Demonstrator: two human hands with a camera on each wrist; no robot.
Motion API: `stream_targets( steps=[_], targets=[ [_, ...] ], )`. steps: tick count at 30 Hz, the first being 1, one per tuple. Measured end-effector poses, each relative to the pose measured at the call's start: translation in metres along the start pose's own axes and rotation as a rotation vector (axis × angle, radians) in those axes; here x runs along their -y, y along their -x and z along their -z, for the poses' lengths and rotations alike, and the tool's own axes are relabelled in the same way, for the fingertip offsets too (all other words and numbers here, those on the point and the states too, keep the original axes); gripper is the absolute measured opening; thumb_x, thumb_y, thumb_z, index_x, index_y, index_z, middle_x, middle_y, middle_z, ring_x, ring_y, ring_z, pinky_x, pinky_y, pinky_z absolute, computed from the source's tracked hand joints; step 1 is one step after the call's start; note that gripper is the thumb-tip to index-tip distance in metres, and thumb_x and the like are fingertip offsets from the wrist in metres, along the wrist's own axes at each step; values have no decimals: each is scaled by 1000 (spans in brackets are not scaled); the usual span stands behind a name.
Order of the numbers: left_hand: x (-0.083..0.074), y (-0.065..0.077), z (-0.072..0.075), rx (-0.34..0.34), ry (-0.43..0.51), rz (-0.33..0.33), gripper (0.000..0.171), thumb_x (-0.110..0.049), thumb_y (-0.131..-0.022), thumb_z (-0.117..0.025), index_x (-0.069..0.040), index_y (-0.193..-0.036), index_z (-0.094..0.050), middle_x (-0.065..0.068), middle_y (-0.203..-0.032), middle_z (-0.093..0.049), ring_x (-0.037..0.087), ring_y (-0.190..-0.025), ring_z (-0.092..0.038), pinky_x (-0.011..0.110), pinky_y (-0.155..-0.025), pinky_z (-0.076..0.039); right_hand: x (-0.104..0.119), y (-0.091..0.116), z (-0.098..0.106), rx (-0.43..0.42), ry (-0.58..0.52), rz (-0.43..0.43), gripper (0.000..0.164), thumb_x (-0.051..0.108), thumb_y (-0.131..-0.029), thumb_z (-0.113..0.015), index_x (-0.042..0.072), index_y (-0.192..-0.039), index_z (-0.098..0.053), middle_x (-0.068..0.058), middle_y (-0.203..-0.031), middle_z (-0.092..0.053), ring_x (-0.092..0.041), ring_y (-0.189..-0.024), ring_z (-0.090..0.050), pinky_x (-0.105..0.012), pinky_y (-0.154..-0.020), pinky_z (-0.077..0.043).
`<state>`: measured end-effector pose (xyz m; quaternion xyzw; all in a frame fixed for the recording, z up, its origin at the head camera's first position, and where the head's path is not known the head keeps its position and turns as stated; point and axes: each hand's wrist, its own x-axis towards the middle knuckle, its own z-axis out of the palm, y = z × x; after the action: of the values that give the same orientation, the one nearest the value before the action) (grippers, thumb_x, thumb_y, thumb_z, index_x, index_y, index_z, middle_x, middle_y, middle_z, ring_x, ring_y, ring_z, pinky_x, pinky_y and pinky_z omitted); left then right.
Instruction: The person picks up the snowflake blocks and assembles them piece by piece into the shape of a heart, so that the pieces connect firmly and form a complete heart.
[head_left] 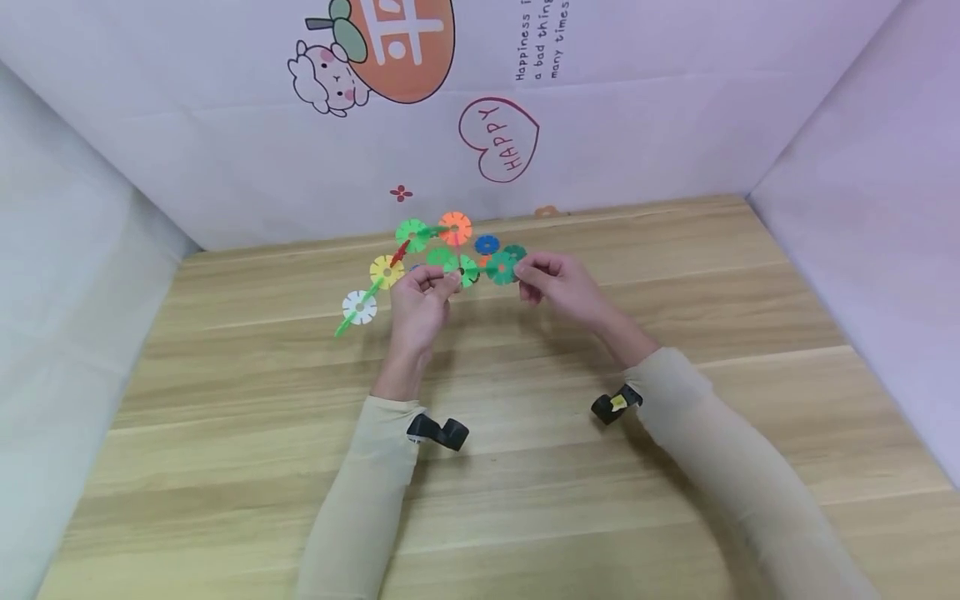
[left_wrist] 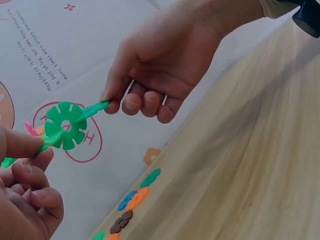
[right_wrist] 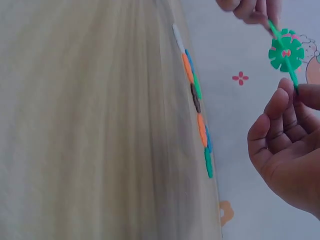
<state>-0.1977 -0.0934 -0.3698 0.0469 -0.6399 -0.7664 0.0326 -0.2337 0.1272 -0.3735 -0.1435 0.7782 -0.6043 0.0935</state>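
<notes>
in the head view, my left hand (head_left: 422,304) pinches the chain (head_left: 410,236) of slotted discs, while my right hand (head_left: 562,287) pinches its right end between thumb and index finger. the chain is near the table's (head_left: 510,483) far edge; its other end runs left past a yellow disc (head_left: 381,275) and a white disc (head_left: 355,314). hands and chain overlap the loose discs behind, such as a blue disc (head_left: 487,244), so i cannot count them. my sleeves (head_left: 356,500) are cut off below.

in the left wrist view, my left hand is cropped by the left edge, with most of the chain lost there too. a green disc (left_wrist: 76,134) faces the camera between my grips; the discs i actually pinch are edge-on, part covered by fingertips. the row of loose discs leaves the bottom edge.

in the right wrist view, my right hand is cut at the right edge, its other fingers loosely bent; only the fingertips of my left show at the top. the row is edge-on, the slots unreadable.
</notes>
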Motion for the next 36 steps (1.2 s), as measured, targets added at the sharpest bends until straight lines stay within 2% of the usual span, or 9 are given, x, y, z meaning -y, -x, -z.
stream_targets(
  steps=[7,13,16,18,21,24,28,31,36],
  targets=[
    [2,-5,1,-31,-44,8,8,-3,-94,-69,-4,-89,-62,1,-74,-63,5,-48,-41,17,-44,-31,-17,-29,29,-58,95,-130,28,21,-103,-59,-5,-110,-65,-6,-78,-60,-14,-67,-55,-27,-63,-49],
    [5,-4,0,-31,-42,46,6,-4,-93,-70,-4,-91,-64,1,-76,-63,6,-53,-44,18,-47,-33,-28,-52,39,-29,375,-149,26,16,-101,-61,-2,-119,-63,-14,-88,-66,-16,-64,-58,-27,-59,-49],
    [5,-2,0,-40,-50,49,6,-5,-93,-70,-5,-91,-65,2,-76,-64,6,-53,-44,18,-47,-32,-27,-61,36,26,489,-169,35,21,-101,-61,2,-131,-58,-17,-103,-67,-26,-79,-64,-37,-70,-53],
    [6,-1,0,-45,-45,53,6,-5,-93,-70,-4,-91,-65,2,-76,-65,6,-53,-43,18,-47,-32,-27,-67,33,58,558,-179,43,22,-101,-61,4,-138,-53,-19,-121,-64,-32,-103,-63,-44,-87,-52],
    [7,-1,-1,-45,-42,59,6,-5,-93,-70,-4,-91,-65,1,-76,-65,5,-53,-44,18,-47,-32,-27,-75,29,96,673,-186,46,22,-101,-60,6,-142,-50,-19,-142,-52,-38,-131,-48,-53,-108,-38],
    [8,-1,-3,-41,-41,58,6,-6,-93,-71,-3,-92,-65,1,-76,-64,5,-54,-45,18,-48,-33,-29,-80,28,108,755,-181,41,19,-99,-62,8,-138,-55,-16,-148,-48,-38,-140,-38,-54,-115,-28],
    [7,-2,-4,-46,-35,44,6,-5,-93,-71,-3,-92,-65,1,-76,-64,4,-55,-46,17,-48,-34,-28,-81,29,86,721,-201,34,15,-96,-66,4,-126,-57,-18,-131,-56,-35,-121,-50,-50,-105,-39],
    [5,-2,-3,-49,-36,38,7,-6,-93,-71,-2,-93,-65,1,-76,-64,5,-56,-46,17,-49,-34,-26,-77,30,59,656,-214,27,16,-95,-68,1,-115,-57,-15,-110,-58,-28,-98,-53,-42,-87,-46],
    [3,-2,2,-68,-23,39,8,-6,-93,-71,0,-96,-66,2,-77,-64,6,-55,-47,18,-48,-34,-18,-65,30,75,518,-172,21,21,-98,-67,1,-93,-62,-6,-75,-59,-15,-62,-50,-28,-58,-41]
  ],
)
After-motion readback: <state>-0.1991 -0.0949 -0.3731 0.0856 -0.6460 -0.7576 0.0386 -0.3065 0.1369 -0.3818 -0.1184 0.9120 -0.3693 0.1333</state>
